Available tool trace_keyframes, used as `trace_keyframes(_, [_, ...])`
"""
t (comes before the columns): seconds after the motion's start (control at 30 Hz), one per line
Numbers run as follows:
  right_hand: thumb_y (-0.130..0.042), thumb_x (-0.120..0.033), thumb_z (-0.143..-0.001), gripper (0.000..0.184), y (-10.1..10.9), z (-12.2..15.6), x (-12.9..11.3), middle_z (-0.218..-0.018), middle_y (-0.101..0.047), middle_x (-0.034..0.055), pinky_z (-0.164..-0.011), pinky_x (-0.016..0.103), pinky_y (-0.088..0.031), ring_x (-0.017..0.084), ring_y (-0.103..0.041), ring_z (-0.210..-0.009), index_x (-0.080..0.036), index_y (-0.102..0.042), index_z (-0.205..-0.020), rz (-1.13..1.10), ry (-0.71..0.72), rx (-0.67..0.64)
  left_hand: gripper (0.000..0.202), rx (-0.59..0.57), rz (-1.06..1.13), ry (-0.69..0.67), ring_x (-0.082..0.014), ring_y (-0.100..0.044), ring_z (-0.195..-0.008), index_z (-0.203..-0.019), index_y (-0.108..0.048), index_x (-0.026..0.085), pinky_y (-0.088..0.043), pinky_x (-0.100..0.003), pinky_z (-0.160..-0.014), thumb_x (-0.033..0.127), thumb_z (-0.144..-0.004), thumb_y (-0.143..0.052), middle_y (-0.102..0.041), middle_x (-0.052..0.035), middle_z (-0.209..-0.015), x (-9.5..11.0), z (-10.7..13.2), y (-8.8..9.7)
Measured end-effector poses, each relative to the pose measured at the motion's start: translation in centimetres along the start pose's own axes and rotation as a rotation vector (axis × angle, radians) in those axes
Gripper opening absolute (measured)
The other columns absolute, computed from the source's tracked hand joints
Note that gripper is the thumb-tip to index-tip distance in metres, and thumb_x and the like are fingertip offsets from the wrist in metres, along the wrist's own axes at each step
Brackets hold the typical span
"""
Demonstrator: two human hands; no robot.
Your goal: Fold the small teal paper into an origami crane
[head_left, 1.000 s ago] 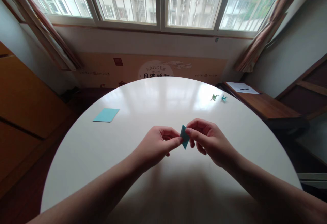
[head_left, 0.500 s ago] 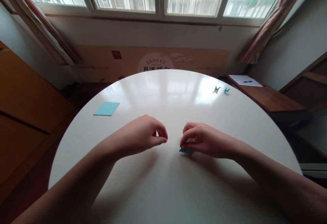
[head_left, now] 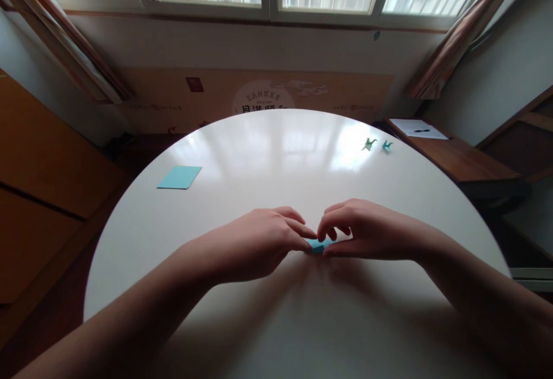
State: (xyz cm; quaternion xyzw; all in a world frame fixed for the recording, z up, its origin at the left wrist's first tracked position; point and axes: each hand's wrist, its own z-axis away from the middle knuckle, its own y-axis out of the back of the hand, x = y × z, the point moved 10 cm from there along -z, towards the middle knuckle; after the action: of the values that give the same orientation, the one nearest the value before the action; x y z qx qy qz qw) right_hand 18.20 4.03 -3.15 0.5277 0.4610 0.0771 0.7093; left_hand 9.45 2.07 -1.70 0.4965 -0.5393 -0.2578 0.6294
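Small folded blue paper (head_left: 318, 247) lies between the left hand (head_left: 264, 241), fingers (head_left: 298, 227) extended, and right hand (head_left: 369, 229), fingers curled; any grip is indiscernible.

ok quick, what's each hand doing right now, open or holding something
Left hand: fingertips at the left end of the folded paper; grip cannot be told.
Right hand: loosely curled at the paper's right end; grip cannot be told.
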Motion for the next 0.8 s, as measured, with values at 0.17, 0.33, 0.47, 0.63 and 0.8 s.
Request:
trace_keyframes(0.17, [-0.07,-0.019,-0.086,0.007,-1.3,-0.4,0.0,-0.079,-0.071,-0.0017,-0.064,0.023,-0.04,0.012,-0.061,-0.07,-0.022,-0.074,-0.09,0.01,0.007,-0.04,0.055,-0.018,-0.007,0.004,-0.0195,-0.063,-0.114,-0.121,-0.072,0.032,-0.051,-0.03,-0.095,-0.006,-0.088,-0.049,-0.075,0.0029,-0.121,0.3,-0.3,-0.6])
trace_keyframes(0.33, [-0.066,-0.014,-0.086,0.012,-0.9,-0.2,0.4,-0.085,-0.074,-0.0004,-0.066,0.024,-0.042,0.013,-0.063,-0.074,-0.022,-0.075,-0.089,0.005,0.005,-0.031,0.042,0.013,-0.045,-0.009,-0.0226,-0.066,-0.109,-0.115,-0.073,0.025,-0.053,-0.033,-0.093,-0.001,-0.089,-0.052,-0.076,-0.0044,-0.112,1.7,-0.2,-0.8])
trace_keyframes(0.47, [-0.066,-0.014,-0.086,0.014,-0.7,-0.1,0.8,-0.086,-0.075,-0.0003,-0.067,0.023,-0.043,0.013,-0.064,-0.075,-0.022,-0.077,-0.091,-0.025,-0.009,-0.057,0.039,-0.007,-0.057,-0.006,-0.0232,-0.067,-0.105,-0.114,-0.073,0.023,-0.054,-0.034,-0.091,0.001,-0.09,-0.051,-0.076,-0.0062,-0.11,2.6,-0.1,-1.3])
trace_keyframes(0.63, [-0.068,-0.02,-0.085,0.014,-1.2,-0.4,1.6,-0.08,-0.073,-0.0001,-0.063,0.024,-0.045,0.014,-0.063,-0.069,-0.021,-0.078,-0.094,-0.139,-0.071,-0.12,0.044,-0.02,-0.051,0.027,-0.0224,-0.067,-0.106,-0.12,-0.07,0.026,-0.053,-0.033,-0.093,0.0,-0.091,-0.049,-0.075,-0.0046,-0.113,2.7,-0.1,-1.2])
trace_keyframes(0.8, [-0.068,-0.021,-0.083,0.013,-1.6,-0.6,2.5,-0.083,-0.076,0.0005,-0.063,0.024,-0.047,0.016,-0.066,-0.071,-0.021,-0.078,-0.091,-0.221,-0.149,-0.129,0.046,-0.06,-0.081,0.043,-0.0231,-0.066,-0.108,-0.127,-0.067,0.028,-0.053,-0.034,-0.094,0.002,-0.092,-0.051,-0.074,-0.0045,-0.116,2.5,-0.1,-1.4])
